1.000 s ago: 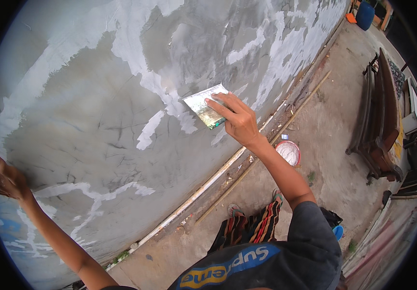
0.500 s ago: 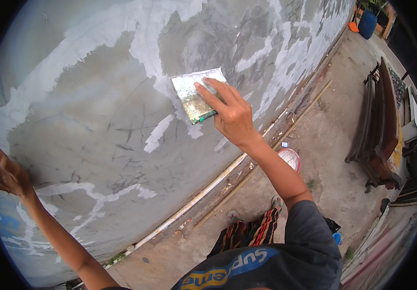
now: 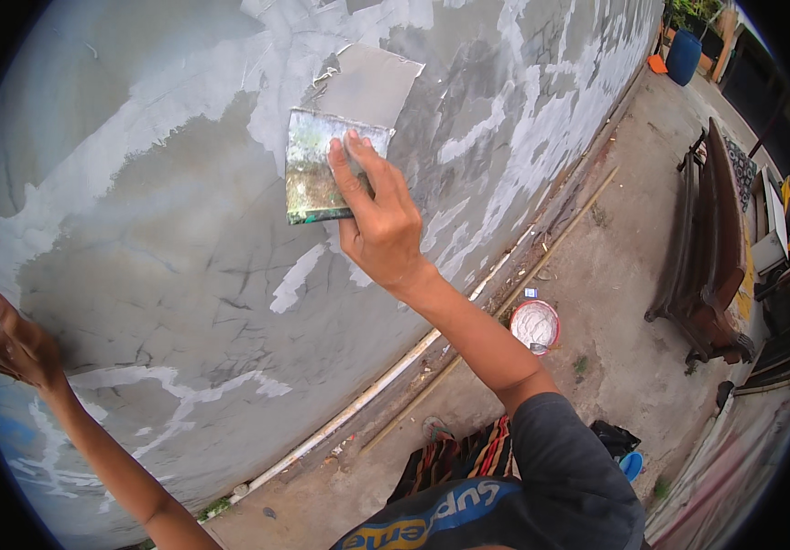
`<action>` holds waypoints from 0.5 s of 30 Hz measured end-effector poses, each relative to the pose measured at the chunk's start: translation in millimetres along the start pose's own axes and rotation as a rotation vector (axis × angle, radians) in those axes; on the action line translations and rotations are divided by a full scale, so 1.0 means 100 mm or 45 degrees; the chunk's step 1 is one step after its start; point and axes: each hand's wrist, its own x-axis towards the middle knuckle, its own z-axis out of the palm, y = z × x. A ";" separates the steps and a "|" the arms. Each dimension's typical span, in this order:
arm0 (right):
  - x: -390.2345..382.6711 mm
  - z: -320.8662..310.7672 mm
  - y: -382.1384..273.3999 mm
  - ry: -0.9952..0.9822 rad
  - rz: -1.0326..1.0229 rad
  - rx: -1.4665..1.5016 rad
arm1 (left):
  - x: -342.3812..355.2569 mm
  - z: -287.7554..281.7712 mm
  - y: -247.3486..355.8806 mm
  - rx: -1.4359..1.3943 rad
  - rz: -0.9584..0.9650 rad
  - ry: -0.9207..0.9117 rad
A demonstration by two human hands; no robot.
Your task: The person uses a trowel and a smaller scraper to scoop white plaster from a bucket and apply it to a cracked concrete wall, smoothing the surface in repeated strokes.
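Dark T-shirt [image 3: 569, 458] nearest, at the lower edge; the hands are well apart. Right hand [image 3: 378, 215] gripped on a flat, stained putty spreader [image 3: 311, 174], fore and middle fingers laid along its face, thumb side behind. Spreader lies at the grey wall [image 3: 138, 215], tilted slightly, just below a smooth light-grey putty patch [image 3: 372, 84] with ridged edges. Left hand [image 3: 21, 344] raised by the wall at far left, thumb clear of the fingers, nothing seen in it; contact with the wall cannot be told. Wall carries pale, branching putty streaks and dark scratches. Along its foot, a white pipe [image 3: 358, 399], then a long thin pole [image 3: 560, 238] on the concrete ground [image 3: 610, 367]. Beside the pole, a red-rimmed tub [image 3: 534, 326] of white paste. Farther right, a dark wooden bench [image 3: 711, 247]; farthest, a blue barrel [image 3: 684, 57].
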 end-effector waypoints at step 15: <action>0.74 -0.54 0.55 0.175 0.295 -0.101 | 0.34 -0.15 0.82 -0.135 0.348 0.214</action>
